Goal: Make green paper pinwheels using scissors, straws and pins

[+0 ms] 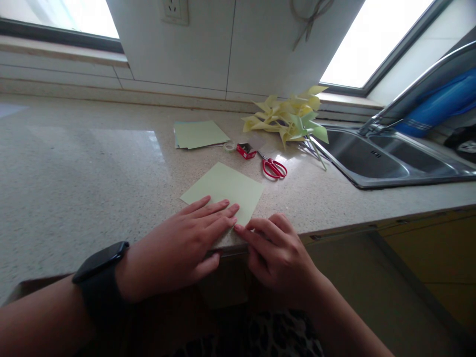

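Note:
A pale green square sheet of paper lies turned cornerwise on the counter near its front edge. My left hand rests flat across its near left part, fingers stretched out and open. My right hand is closed with curled fingers, its index fingertip at the near corner of the sheet, beside the left fingertips. Its thumb is partly hidden, and that paper corner is covered by my fingers. Beyond the sheet are red-handled scissors, a small red box of tiny items and a roll of tape.
A stack of pale green paper lies farther back. Several yellow and green paper pinwheels are heaped by the wall, one stick reaching toward the steel sink on the right. The counter edge runs just before my hands.

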`<move>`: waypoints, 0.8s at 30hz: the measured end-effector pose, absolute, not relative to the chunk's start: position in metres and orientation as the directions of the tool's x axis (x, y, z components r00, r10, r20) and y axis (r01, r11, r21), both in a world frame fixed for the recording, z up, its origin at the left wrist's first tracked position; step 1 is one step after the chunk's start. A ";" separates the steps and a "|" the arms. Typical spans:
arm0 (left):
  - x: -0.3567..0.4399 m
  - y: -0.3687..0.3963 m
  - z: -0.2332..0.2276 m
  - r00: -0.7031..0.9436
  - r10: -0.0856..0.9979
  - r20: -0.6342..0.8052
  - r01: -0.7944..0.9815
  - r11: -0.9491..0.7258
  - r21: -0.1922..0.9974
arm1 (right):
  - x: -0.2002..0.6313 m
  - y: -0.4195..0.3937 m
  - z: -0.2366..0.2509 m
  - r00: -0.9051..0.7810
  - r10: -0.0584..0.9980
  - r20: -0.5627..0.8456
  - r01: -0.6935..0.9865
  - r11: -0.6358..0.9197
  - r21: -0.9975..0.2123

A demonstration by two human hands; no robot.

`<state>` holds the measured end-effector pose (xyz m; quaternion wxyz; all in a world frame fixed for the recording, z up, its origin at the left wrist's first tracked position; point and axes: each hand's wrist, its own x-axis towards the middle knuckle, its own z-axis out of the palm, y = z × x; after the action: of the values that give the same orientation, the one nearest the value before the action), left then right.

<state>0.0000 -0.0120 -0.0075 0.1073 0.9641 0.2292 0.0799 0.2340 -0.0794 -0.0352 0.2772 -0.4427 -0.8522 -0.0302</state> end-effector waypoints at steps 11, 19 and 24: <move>-0.002 -0.015 -0.010 0.878 0.447 0.173 0.400 -0.882 0.249 | 0.229 -0.079 -0.034 -0.445 0.763 0.469 0.808 0.568 -0.156; 0.001 -0.019 -0.007 0.865 0.438 0.243 0.406 -0.897 0.174 | 0.231 -0.080 -0.031 -0.436 0.782 0.446 0.799 0.564 -0.208; 0.005 -0.021 -0.004 0.890 0.389 0.240 0.356 -0.919 0.168 | 0.231 -0.080 -0.028 -0.442 0.784 0.436 0.789 0.571 -0.228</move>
<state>0.0048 -0.0212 -0.0041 0.0595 0.9702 0.1920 0.1355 0.2313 -0.0802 -0.0284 0.2541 -0.4630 -0.8491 -0.0043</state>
